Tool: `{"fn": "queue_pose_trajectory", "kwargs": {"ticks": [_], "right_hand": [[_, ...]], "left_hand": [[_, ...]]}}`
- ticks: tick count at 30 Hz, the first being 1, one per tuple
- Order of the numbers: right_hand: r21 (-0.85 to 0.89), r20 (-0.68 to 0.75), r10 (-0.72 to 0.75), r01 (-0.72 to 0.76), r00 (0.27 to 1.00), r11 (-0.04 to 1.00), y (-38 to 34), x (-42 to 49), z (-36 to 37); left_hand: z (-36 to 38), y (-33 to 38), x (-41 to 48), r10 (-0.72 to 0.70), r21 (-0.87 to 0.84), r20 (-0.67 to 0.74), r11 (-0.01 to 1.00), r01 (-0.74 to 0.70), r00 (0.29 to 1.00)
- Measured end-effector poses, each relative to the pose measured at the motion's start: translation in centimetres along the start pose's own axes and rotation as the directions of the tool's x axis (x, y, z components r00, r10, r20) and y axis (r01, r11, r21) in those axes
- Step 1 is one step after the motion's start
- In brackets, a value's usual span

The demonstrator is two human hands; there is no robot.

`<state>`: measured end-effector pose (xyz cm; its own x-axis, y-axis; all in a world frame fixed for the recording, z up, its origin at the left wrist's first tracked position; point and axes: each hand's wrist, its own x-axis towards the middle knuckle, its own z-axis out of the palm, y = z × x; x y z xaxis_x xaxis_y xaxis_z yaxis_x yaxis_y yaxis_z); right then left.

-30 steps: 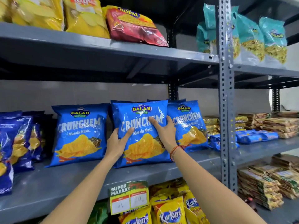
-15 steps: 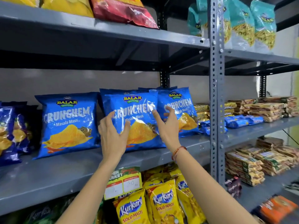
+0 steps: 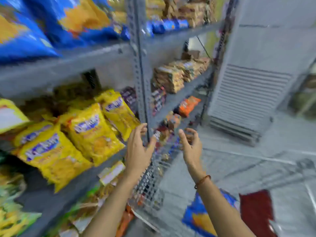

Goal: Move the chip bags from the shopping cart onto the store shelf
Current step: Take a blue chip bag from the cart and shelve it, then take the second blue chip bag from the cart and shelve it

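Currently we're seeing a heavily motion-blurred view. Left hand (image 3: 136, 147) is hanging in front of the grey shelf upright (image 3: 139, 69), fingers spread and slightly curled, gripping nothing. Right hand (image 3: 190, 146) is hovering just beside it, palm turned inward, fingers loosely curled, also empty; a thread bracelet (image 3: 202, 181) is sitting on that wrist. Blue chip bags (image 3: 56, 23) are standing on the grey shelf (image 3: 68, 65) at upper left, well apart from both hands. One more blue chip bag (image 3: 200, 218) is lying low at the bottom, under the right forearm, next to a dark red bag (image 3: 256, 211); we're not making out the cart clearly. Yellow snack bags (image 3: 89, 132) are leaning on the shelf below the blue ones. A white louvred unit (image 3: 248, 100) is standing at right.
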<state>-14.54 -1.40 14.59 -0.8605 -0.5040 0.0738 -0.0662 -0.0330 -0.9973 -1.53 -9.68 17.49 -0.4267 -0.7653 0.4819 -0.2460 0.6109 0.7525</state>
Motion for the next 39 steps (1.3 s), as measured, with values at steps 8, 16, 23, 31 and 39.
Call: {"fn": "queue_pose_trajectory", "kwargs": {"ticks": [8, 16, 23, 31, 39], "right_hand": [[-0.253, -0.29, 0.524, -0.592, 0.801, 0.765, 19.1, -4.7, -13.4], [-0.304, -0.409, 0.75, -0.853, 0.52, 0.425, 29.2, -6.9, -19.8], [-0.125, -0.351, 0.801, -0.872, 0.486, 0.474, 35.4, -5.9, -20.3], [-0.093, -0.357, 0.783, -0.853, 0.51, 0.513, 38.9, -4.8, -20.4], [-0.024, -0.399, 0.77, -0.845, 0.499, 0.535, 40.0, -4.2, -19.8]], "left_hand": [[14.6, -8.0, -9.5, -0.34, 0.161, 0.553, 0.939, 0.303, 0.761], [24.7, -14.3, -18.8, -0.57, 0.489, 0.785, 0.81, 0.324, 0.241], [31.3, -17.9, -20.9, -0.671, 0.525, 0.694, 0.719, 0.455, 0.261], [34.4, -21.6, -23.2, -0.784, 0.564, 0.608, 0.538, 0.627, 0.126], [34.4, -22.8, -22.7, -0.729, 0.54, 0.675, 0.592, 0.598, 0.112]]}}
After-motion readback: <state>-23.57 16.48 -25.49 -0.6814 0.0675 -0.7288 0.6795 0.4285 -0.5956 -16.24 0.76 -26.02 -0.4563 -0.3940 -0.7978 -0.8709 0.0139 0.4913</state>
